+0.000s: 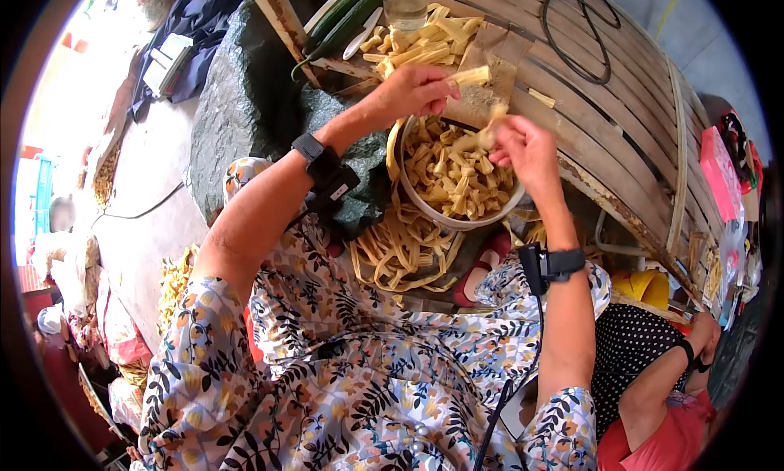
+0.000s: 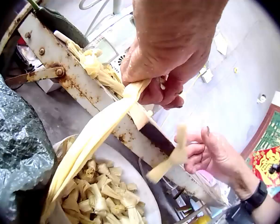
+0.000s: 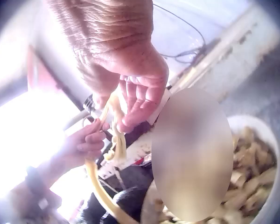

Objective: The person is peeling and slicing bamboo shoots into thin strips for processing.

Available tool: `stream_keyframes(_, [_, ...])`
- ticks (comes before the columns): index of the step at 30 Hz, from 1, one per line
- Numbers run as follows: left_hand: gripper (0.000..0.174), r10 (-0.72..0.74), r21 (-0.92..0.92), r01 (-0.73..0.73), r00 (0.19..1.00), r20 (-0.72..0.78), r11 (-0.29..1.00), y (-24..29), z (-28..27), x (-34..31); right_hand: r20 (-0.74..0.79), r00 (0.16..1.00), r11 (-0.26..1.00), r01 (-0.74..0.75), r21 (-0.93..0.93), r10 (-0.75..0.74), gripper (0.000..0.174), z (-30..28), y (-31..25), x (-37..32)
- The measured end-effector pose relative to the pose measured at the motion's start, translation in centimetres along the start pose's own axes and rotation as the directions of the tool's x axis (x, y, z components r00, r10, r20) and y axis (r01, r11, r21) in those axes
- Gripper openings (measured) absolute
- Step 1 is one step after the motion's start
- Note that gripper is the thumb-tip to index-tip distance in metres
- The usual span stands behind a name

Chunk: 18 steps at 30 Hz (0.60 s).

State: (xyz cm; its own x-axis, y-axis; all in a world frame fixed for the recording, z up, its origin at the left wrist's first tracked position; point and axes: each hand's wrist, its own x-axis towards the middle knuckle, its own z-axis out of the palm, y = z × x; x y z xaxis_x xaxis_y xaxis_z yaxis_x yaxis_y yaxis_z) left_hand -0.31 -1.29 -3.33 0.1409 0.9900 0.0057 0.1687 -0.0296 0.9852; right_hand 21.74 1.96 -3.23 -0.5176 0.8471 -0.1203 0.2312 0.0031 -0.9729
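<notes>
In the head view my left hand (image 1: 420, 91) pinches a pale yellow strip (image 1: 472, 75); in the left wrist view this long strip (image 2: 95, 133) hangs from the fingers past the bowl. My right hand (image 1: 527, 148) is above the bowl's right side, a blurred knotted piece (image 1: 488, 134) at its fingertips. That piece (image 2: 170, 161) also shows by the right hand (image 2: 219, 156) in the left wrist view. The right wrist view has pale strip material (image 3: 115, 109) between the right hand's (image 3: 130, 74) thumb and fingers. Many knotted pieces (image 1: 449, 177) fill the white bowl (image 1: 457, 223).
A slatted wooden table (image 1: 600, 132) holds more strips (image 1: 433, 42), a glass (image 1: 406, 5), cucumbers (image 1: 343, 22) and a black cable (image 1: 603, 62). Loose strips (image 1: 400, 250) lie beneath the bowl. Dark green plastic (image 1: 233, 111) stands at left; another person's arm (image 1: 653, 389) is at lower right.
</notes>
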Motion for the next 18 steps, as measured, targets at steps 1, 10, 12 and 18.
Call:
stream_keyframes(1, [0.024,0.003,0.017,-0.004,1.000,0.020,1.000,0.1,0.3,-0.4,-0.077,0.991,0.977,0.090,-0.195,-0.107,0.030,0.1,0.2,-0.5])
stream_keyframes(10, [0.014,0.514,0.657,-0.563,0.804,0.298,0.501,-0.3,5.3,-2.1,-0.093,0.995,0.969,-0.002,-0.247,-0.022,0.026,1.2,-0.1,-0.3])
stream_keyframes(12, [0.015,0.383,0.641,-0.428,0.898,0.219,0.638,-0.4,5.6,-2.9,-0.004,0.998,0.973,-0.065,-0.223,0.066,0.018,1.2,1.1,0.2])
stream_keyframes(18, [0.014,0.230,0.535,-0.321,0.945,0.232,0.781,-0.1,2.6,-2.9,0.018,0.983,0.973,-0.176,-0.151,0.181,0.011,-1.2,1.0,-0.9])
